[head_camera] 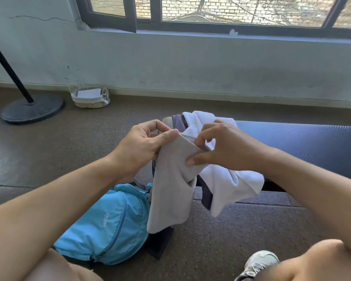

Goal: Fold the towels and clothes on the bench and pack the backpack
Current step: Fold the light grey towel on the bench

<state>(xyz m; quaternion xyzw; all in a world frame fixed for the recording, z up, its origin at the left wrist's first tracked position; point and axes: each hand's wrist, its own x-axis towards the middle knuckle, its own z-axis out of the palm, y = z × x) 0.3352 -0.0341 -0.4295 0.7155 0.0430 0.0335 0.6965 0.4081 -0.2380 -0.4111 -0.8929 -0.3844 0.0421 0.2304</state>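
— None of the folding looks finished?
— Not yet. Both hands hold a grey towel (171, 185) up at centre: left hand (144, 147) fingers clamped on its top edge, right hand (221, 147) fingers pinching its side. White clothes (231, 185) lie heaped at one o'clock on the dark table (312, 142).
— The backpack?
— Blue backpack (105, 226) on the brown floor (241, 230), seven o'clock, seemingly unpacked. Window (231, 11) at twelve, basket (89, 97) at ten.

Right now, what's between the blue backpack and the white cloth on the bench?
In the head view, the grey towel hangs between the backpack and the white cloth, held up by both hands.
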